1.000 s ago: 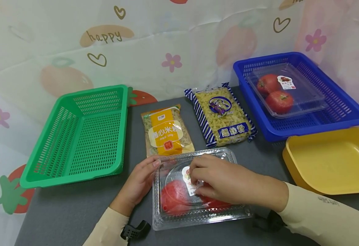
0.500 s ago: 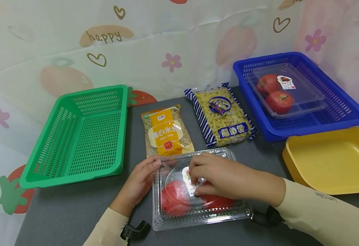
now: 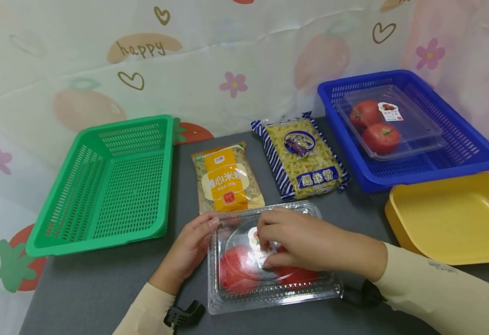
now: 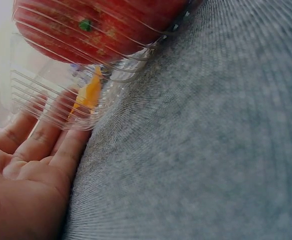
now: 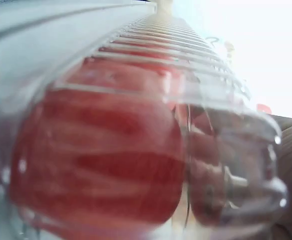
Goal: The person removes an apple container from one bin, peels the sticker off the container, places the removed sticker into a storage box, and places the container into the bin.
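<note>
A clear plastic clamshell box (image 3: pixel 269 298) with red fruit (image 3: pixel 237 270) inside lies on the grey table, a white sticker label (image 3: pixel 254 235) on its lid. Bent over the lid, my right hand (image 3: pixel 292 237) pinches at the label's right edge with curled fingers and thumb. My left hand (image 3: pixel 190 246) rests against the box's left side near the far corner. In the left wrist view the fingers (image 4: pixel 40 130) of that hand lie nearly straight against the ribbed wall, beside one red fruit (image 4: pixel 100 30). The right wrist view is blurred and filled by the box wall (image 5: pixel 151 95).
Behind the box lie an orange-labelled pasta bag (image 3: pixel 227 179) and a blue-striped pasta bag (image 3: pixel 303 156). A green basket (image 3: pixel 166 186) stands left. On the right are a blue basket (image 3: pixel 365 179) holding a box of tomatoes (image 3: pixel 380 138) and a yellow tray (image 3: pixel 458 218).
My right thumb has shifted slightly down and left along the label, and the right forearm a little left. The left hand and the box stay put.
</note>
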Available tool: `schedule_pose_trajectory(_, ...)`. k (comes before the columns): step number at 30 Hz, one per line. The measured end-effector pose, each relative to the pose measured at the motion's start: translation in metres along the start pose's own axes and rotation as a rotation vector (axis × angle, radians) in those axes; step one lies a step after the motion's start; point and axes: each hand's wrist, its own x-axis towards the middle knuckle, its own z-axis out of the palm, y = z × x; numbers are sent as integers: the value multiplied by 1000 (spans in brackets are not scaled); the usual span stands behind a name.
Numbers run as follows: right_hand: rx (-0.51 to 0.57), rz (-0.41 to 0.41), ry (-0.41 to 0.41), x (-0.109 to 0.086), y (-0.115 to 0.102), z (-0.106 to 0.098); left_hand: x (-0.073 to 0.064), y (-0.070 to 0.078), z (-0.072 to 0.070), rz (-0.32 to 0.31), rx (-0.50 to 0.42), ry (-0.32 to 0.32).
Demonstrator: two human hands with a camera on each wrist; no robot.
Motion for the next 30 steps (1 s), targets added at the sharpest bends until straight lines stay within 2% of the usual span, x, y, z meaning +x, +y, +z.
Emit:
schedule_pose_trajectory(7,-23,25,-6,2,-3,0,0,0,1,-6,-5,-1)
schedule_pose_trajectory(17,-73,-14,-57,1,-3,-7,0,0,1,1,1,-2)
schedule_pose_trajectory(23,-77,44,-106,1,-7,-10,0,1,0,-4,1,-5)
schedule_pose_trajectory(27,-72,62,-95,1,-6,-9,0,1,1,-2,3,-3)
schedule_pose_trajectory(30,-27,75,-75,1,-5,-10,1,1,1,4,-1,-4)
